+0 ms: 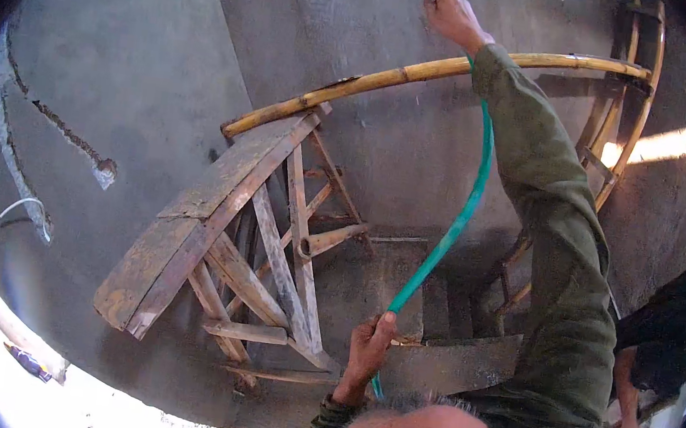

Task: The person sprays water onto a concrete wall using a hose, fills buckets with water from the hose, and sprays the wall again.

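A green hose runs between my two hands, passing behind a bamboo pole. My right hand is raised at the top of the view, closed round the hose's end, where water sprays out to the left. Lower down, my left hand grips the hose, with a short length showing beneath it. The grey wall behind looks dark and damp in places.
A wooden trestle bench stands left of the hose, under the bamboo pole. A bamboo ladder leans at the right. A person in dark clothing is at the lower right. Bright light enters at lower left.
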`<state>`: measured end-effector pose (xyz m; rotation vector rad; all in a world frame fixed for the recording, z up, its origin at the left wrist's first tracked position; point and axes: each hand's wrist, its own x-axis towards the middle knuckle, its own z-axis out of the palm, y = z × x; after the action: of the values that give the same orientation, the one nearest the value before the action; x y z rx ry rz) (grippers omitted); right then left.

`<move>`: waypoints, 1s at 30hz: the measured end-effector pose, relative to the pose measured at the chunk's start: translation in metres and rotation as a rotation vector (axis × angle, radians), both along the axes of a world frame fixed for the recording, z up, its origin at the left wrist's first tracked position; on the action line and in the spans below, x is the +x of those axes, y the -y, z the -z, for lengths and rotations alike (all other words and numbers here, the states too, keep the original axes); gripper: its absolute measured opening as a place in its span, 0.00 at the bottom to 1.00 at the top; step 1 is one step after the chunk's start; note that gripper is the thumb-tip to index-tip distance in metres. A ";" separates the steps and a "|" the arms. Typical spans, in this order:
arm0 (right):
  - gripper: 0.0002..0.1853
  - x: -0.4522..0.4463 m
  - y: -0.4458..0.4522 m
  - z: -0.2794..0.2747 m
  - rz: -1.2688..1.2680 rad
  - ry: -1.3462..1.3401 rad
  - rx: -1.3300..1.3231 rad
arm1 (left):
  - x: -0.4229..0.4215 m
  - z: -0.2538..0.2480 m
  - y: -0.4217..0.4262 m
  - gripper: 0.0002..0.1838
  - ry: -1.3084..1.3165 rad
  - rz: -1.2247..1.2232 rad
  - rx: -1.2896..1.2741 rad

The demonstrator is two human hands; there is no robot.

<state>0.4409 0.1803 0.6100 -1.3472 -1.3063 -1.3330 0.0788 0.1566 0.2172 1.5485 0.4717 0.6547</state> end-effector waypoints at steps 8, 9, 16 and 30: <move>0.13 0.019 -0.007 0.032 -0.074 -0.025 -0.158 | -0.006 0.007 0.000 0.23 -0.011 0.036 -0.027; 0.14 0.018 -0.007 0.041 -0.033 -0.056 -0.177 | -0.005 0.011 0.001 0.23 0.005 0.042 -0.057; 0.14 0.021 -0.007 0.073 -0.024 -0.107 -0.345 | -0.003 0.007 0.007 0.24 -0.092 0.010 0.016; 0.15 0.022 -0.009 0.039 0.006 -0.129 -0.183 | 0.001 0.006 0.011 0.22 -0.026 0.017 -0.028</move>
<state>0.4633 0.1890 0.5713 -1.5364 -1.3619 -1.1316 0.0798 0.1451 0.2117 1.5346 0.4850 0.6125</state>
